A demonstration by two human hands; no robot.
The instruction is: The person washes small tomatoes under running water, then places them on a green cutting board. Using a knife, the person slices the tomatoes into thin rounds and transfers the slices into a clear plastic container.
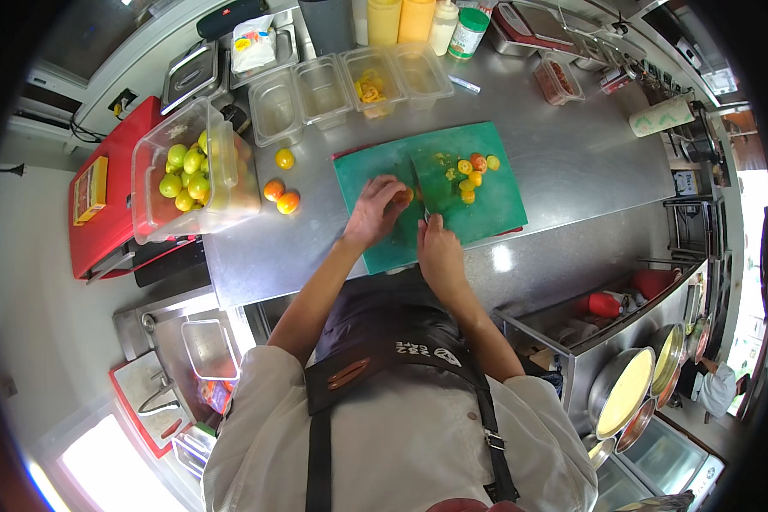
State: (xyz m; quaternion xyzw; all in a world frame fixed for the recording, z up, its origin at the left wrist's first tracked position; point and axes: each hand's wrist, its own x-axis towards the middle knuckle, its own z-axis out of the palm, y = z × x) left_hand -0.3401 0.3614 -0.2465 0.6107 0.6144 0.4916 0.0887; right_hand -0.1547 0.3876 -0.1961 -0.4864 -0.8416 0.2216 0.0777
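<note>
A green cutting board (495,209) lies on the steel counter in front of me. My left hand (375,209) is closed with curled fingers on a small orange-yellow tomato (409,194) at the board's middle. My right hand (439,252) grips a knife by its handle; the blade (418,181) points away from me, just right of the tomato. Several cut tomato pieces (467,185), yellow and orange-red, sit right of the blade with small scraps beside them. Left of the board, whole tomatoes (288,202) rest on the counter.
At the left stands a clear bin (239,200) of green-yellow tomatoes. Clear pans (276,111) line the back, one holding yellow pieces (369,87). Behind them are sauce bottles (416,19). A marker (464,84) and a tub of red-brown bits (559,81) stand farther right.
</note>
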